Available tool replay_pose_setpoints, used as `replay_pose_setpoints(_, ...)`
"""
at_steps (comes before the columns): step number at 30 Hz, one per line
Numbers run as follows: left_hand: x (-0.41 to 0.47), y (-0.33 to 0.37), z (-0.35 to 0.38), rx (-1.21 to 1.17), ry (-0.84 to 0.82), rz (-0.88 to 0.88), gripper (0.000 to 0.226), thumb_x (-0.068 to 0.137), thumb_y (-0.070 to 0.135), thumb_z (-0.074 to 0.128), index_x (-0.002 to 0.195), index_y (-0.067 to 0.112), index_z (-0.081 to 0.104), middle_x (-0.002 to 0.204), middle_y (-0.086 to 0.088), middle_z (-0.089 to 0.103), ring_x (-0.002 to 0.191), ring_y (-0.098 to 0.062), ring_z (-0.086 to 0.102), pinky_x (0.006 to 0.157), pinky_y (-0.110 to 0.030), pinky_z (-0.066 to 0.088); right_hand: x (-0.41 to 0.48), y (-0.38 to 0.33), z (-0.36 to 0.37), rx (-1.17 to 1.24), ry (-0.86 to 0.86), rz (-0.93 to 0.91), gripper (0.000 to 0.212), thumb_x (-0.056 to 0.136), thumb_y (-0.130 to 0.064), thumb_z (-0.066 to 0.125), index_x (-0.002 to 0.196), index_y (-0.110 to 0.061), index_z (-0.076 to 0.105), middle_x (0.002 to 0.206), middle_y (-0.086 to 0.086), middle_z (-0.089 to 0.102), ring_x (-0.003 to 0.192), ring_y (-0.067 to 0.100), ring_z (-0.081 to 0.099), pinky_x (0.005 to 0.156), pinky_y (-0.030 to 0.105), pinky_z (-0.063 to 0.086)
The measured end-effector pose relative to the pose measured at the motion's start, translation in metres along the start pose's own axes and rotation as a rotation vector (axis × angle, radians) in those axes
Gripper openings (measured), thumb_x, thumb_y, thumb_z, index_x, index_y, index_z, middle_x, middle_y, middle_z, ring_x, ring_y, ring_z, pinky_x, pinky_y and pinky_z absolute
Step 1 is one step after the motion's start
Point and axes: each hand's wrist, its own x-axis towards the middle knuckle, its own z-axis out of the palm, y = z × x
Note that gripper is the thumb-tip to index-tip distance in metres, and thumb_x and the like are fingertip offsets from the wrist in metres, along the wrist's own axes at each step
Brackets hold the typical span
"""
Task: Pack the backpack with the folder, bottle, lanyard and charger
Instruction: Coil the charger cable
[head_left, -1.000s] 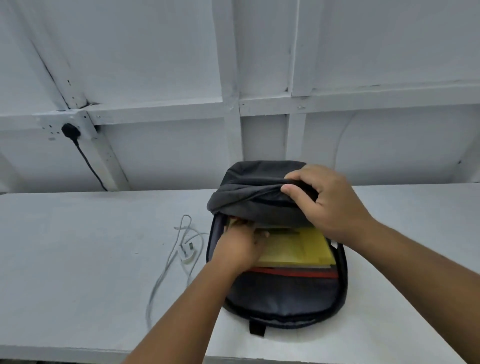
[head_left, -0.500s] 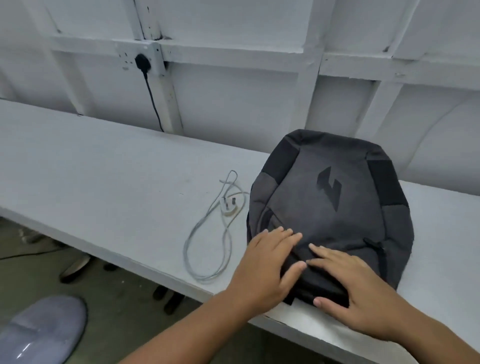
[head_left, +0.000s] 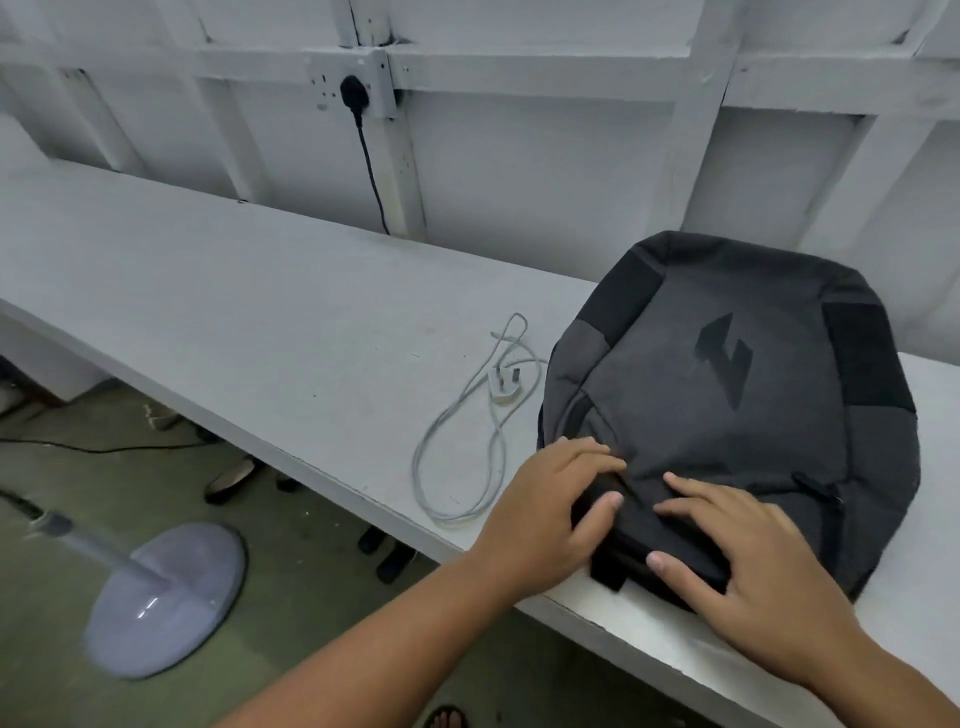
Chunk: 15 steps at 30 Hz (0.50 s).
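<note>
2 hands lie on the near end of the backpack (head_left: 727, 405), at the table (head_left: 260, 312) edge: the left hand (head_left: 545, 514) and right hand (head_left: 748, 566) both press flat, fingers nearly straight, gripping nothing. The backpack looks soft and saggy, so I'd lift it by its near strap (head_left: 608, 571). Just left of it, unpacked, lies the charger (head_left: 503, 389): light, limp cable, best taken at the plug
</note>
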Motion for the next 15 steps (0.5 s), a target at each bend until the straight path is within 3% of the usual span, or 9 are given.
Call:
replay_pose_setpoints(2,0.005,-0.009,-0.011,0.063,0.112,-0.041,0.021,0.097,0.028,0.058,0.113,0.02,0.068,0.109,0.005,0.067,0.106,-0.009,0.058,0.098,-0.023,0.044,0.0,-0.002,0.004,-0.011,0.027,-0.006,0.053,0.084,-0.076,0.044,0.119,-0.041,0.064,0.143,-0.021,0.052,0.129,0.003,0.048,0.101,0.033,0.037)
replay_pose_setpoints(5,0.033,-0.027,-0.024,0.256,0.156,-0.142,0.014,0.094,0.027,0.058,0.095,0.021,0.071,0.087,0.006,0.068,0.085,-0.013,0.059,0.08,-0.035,0.048,-0.001,-0.002,0.009,0.003,0.061,0.003,0.051,0.084,-0.073,0.048,0.117,-0.039,0.065,0.141,-0.019,0.055,0.127,0.008,0.052,0.098,0.035,0.041)
replay_pose_setpoints(7,0.062,-0.041,-0.029,0.354,0.115,-0.238,0.018,0.094,0.025,0.056,0.092,0.018,0.072,0.085,0.003,0.071,0.082,-0.02,0.063,0.077,-0.04,0.049,-0.002,0.0,0.011,0.007,0.058,0.013,0.05,0.084,-0.074,0.047,0.118,-0.041,0.064,0.142,-0.02,0.054,0.128,0.007,0.051,0.098,0.037,0.041)
replay_pose_setpoints(10,0.103,-0.065,-0.028,0.369,0.031,-0.425,0.021,0.096,0.018,0.048,0.099,0.013,0.069,0.092,-0.004,0.071,0.083,-0.029,0.063,0.065,-0.035,0.043,-0.001,0.005,0.012,0.027,0.034,0.016,0.053,0.086,-0.079,0.041,0.121,-0.044,0.061,0.146,-0.024,0.048,0.132,0.002,0.046,0.1,0.038,0.039)
replay_pose_setpoints(13,0.115,-0.081,-0.017,0.443,-0.124,-0.468,0.013,0.091,0.004,0.046,0.085,0.011,0.056,0.073,0.002,0.052,0.072,-0.025,0.052,0.056,-0.03,0.031,-0.002,0.006,0.011,0.037,0.004,0.029,0.051,0.087,-0.08,0.041,0.124,-0.048,0.057,0.149,-0.028,0.043,0.133,0.0,0.043,0.099,0.035,0.036)
replay_pose_setpoints(15,0.117,-0.088,-0.013,0.469,-0.145,-0.448,0.019,0.089,0.002,0.05,0.075,0.015,0.047,0.066,0.006,0.039,0.068,-0.022,0.048,0.056,-0.029,0.031,-0.002,0.003,0.01,0.039,-0.007,0.05,0.049,0.087,-0.078,0.043,0.123,-0.049,0.056,0.149,-0.03,0.042,0.134,-0.002,0.043,0.099,0.032,0.033)
